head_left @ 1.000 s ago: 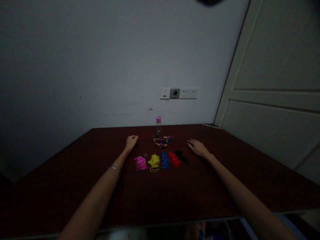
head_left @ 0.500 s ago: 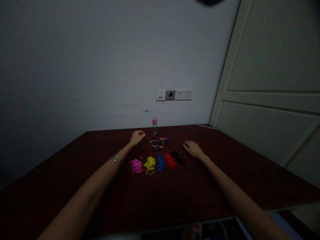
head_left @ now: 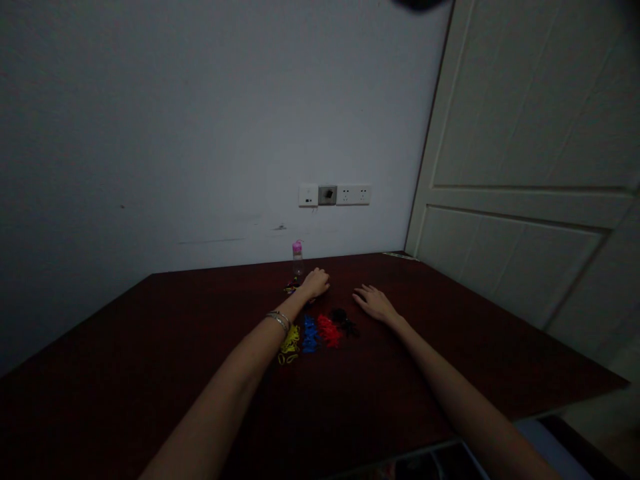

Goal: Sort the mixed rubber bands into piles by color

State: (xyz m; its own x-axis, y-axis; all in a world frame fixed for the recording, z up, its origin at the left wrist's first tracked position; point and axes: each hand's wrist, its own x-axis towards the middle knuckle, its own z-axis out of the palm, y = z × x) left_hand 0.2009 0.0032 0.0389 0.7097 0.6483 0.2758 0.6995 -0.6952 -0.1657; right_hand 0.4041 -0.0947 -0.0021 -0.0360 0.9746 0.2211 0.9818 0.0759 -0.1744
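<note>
My left hand [head_left: 316, 284] reaches over the mixed pile of coloured rubber bands [head_left: 291, 288], covering most of it. Its fingers are curled, and anything between them is hidden. My right hand [head_left: 374, 303] lies flat on the table to the right, fingers stretched out and holding nothing. Close to it sits a pile of black bands [head_left: 345, 321], then red bands [head_left: 329, 330] and blue bands [head_left: 310, 334]. Yellow bands [head_left: 290, 341] show partly beside my left forearm, which hides the pink ones.
A small clear bottle with a pink cap [head_left: 297, 257] stands behind the mixed pile. The dark red table [head_left: 400, 400] meets a wall with sockets [head_left: 353, 195]. A pale door [head_left: 510, 240] rises on the right. Below the front edge is an open space with items [head_left: 420, 467].
My left hand has moved right, from beside the mixed pile to over it, and its forearm now covers the pink bands. My right hand stays flat. The view has shifted slightly.
</note>
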